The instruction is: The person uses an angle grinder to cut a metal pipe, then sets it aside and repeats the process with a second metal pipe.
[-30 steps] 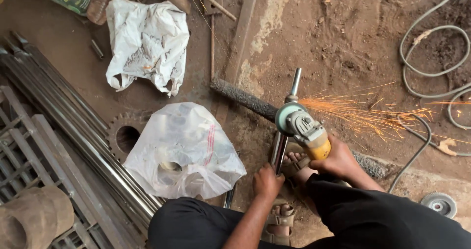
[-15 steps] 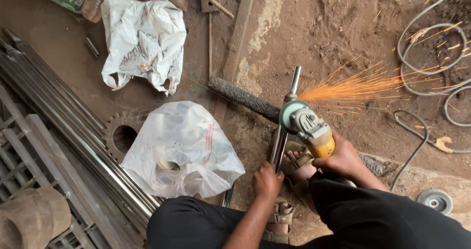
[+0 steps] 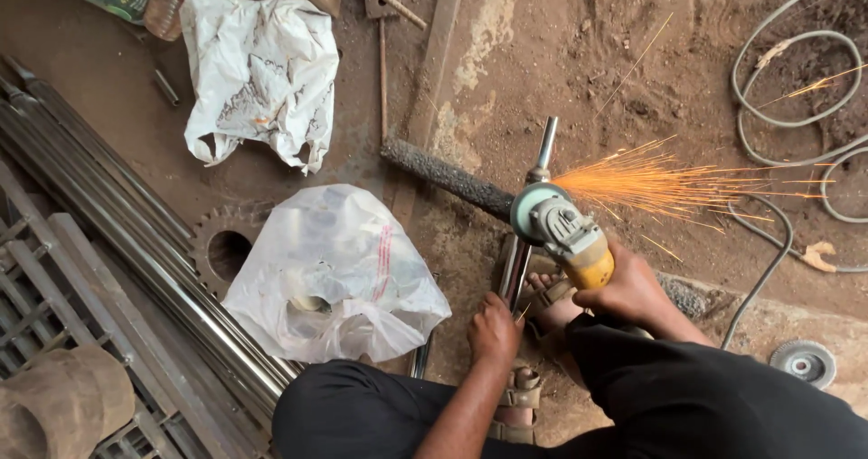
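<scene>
Dusty ground, shiny steel tube (image 3: 516,262), perhaps round, yellow grinder (image 3: 568,233)

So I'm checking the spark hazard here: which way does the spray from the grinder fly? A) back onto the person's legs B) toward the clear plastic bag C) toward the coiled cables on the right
C: the orange sparks stream from the angle grinder rightward toward the coiled cables, away from the clear plastic bag.

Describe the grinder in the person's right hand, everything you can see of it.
The angle grinder has a yellow body and a grey-green metal head with a round guard. The right hand grips its rear. Its disc meets a shiny steel pipe on the dirt floor, throwing orange sparks rightward. The left hand steadies the pipe lower down.
</scene>
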